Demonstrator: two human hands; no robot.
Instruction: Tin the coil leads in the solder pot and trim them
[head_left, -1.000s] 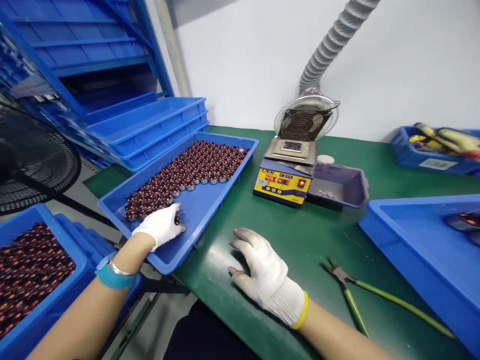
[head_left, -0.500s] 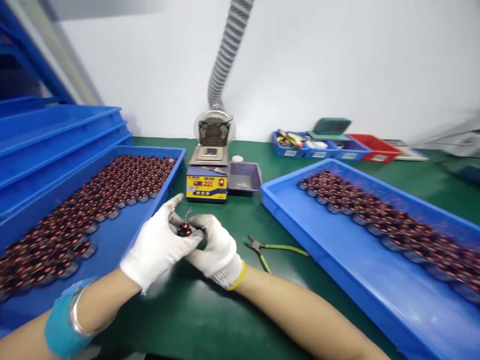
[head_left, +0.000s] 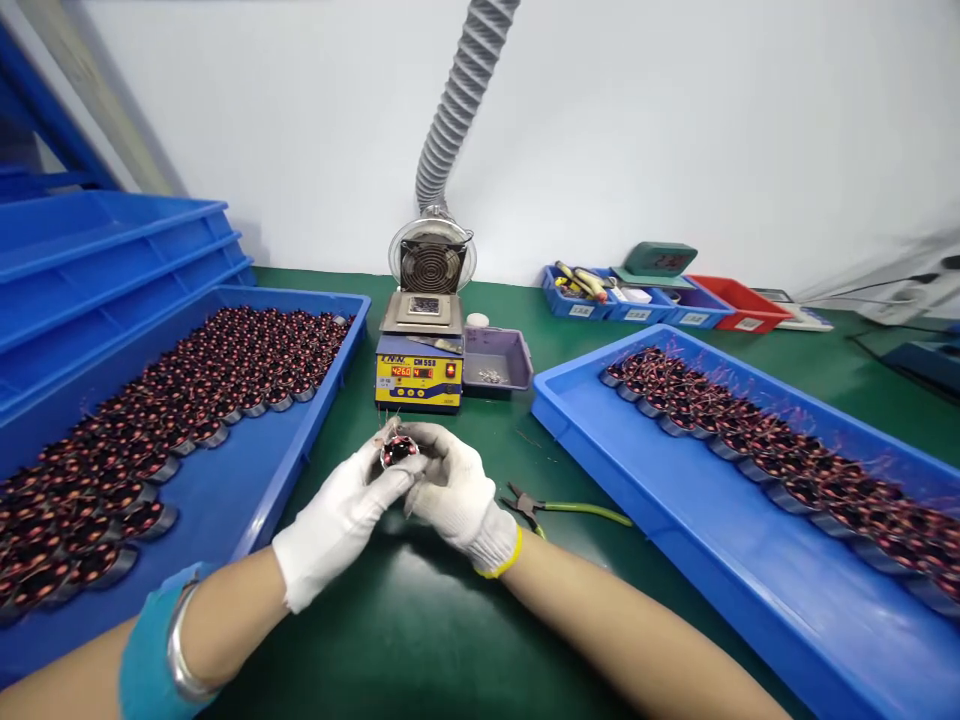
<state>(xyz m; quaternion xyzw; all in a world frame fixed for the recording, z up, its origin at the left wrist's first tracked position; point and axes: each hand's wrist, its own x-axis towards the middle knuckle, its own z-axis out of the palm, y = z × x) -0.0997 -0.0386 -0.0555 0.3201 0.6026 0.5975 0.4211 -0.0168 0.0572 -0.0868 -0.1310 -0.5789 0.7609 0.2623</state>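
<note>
Between my gloved hands is a small round motor stator (head_left: pixel 399 452), dark with copper windings and thin wire ends sticking up. My left hand (head_left: pixel 341 505) is closed around its left and near side, thumb in front. My right hand (head_left: pixel 454 485) grips it from the right, its fingertips partly hidden behind the other glove. Just beyond the hands stands a yellow-and-blue solder pot (head_left: pixel 418 380) with a lit red display. Green-handled cutting pliers (head_left: pixel 529 502) lie on the green table right of my right hand.
A blue tray (head_left: pixel 289 470) on the left and another (head_left: pixel 600 430) on the right hold rows of stators. Stacked blue trays (head_left: pixel 112 245) rise at far left. Behind are a purple bin (head_left: pixel 517 350), an exhaust hose (head_left: pixel 465 95), small parts bins (head_left: pixel 637 308) and a red bin (head_left: pixel 742 305).
Both hands have shifted slightly right in view with the stator, which now shows its face and windings more openly. The wire ends now reach up near the solder pot's lower front in view.
</note>
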